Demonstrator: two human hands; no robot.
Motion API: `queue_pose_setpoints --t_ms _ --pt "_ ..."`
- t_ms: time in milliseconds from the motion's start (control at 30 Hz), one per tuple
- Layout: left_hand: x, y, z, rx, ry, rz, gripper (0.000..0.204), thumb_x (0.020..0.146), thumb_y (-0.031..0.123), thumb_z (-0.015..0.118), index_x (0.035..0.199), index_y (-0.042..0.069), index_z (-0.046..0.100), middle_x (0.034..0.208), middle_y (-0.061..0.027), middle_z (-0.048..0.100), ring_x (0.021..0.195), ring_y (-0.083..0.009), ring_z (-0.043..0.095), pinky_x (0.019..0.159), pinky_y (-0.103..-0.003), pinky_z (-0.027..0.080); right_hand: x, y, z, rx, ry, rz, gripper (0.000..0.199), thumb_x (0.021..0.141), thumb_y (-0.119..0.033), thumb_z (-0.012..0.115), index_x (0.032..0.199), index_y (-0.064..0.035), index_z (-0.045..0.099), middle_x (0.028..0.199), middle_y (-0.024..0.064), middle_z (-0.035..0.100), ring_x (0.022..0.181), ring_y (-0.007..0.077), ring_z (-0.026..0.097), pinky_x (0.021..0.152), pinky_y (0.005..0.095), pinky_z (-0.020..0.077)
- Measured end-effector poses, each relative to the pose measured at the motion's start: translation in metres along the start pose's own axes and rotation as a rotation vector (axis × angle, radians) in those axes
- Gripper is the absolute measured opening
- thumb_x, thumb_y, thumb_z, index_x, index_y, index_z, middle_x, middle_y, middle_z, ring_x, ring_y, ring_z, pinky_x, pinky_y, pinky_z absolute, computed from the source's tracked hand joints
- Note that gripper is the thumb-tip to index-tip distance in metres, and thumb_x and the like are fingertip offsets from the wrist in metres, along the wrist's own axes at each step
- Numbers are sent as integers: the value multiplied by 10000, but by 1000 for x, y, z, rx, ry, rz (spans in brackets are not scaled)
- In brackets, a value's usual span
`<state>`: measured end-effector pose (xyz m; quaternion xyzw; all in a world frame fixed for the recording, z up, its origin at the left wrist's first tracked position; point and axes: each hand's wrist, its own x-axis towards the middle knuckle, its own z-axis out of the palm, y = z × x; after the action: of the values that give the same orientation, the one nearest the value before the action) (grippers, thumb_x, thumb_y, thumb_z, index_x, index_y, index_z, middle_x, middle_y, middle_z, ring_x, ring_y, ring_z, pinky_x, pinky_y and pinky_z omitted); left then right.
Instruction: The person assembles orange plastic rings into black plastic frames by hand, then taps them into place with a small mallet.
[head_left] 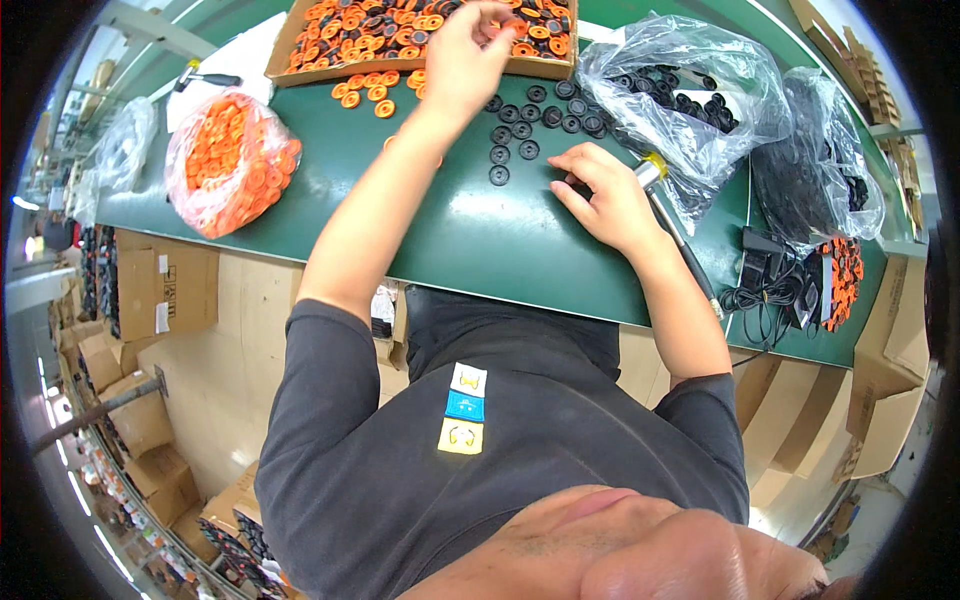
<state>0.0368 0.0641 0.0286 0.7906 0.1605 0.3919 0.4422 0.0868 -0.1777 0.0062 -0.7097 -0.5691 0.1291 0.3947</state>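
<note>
My left hand (468, 55) reaches into a shallow cardboard box (300, 55) full of orange and black rings, its fingertips pinched on an orange ring at the box's near edge. Loose orange rings (375, 90) lie just outside the box. My right hand (603, 198) rests on the green table (460, 230), closed around a slim tool with a yellow and silver end (650, 170); its handle runs back under my wrist. The fingertips of that hand touch the table next to a group of black discs (520, 125) laid out flat.
A clear bag of orange rings (232, 160) lies at the left. A clear bag of black discs (690, 90) and a darker bag (820, 170) lie at the right. Cables and an adaptor (775, 285) sit near the right edge. Cardboard boxes (160, 290) stand below the table.
</note>
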Motion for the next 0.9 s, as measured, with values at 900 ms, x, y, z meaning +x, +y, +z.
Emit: queue_pose_setpoints --t_ms 900 --pt "-57 9 17 -123 -314 -185 167 967 76 631 1116 3 617 974 -54 690 850 -106 631 789 -259 518 8 11 15 -265 206 6 174 890 -57 625 1052 -20 675 910 154 657 853 362 660 765 441 540"
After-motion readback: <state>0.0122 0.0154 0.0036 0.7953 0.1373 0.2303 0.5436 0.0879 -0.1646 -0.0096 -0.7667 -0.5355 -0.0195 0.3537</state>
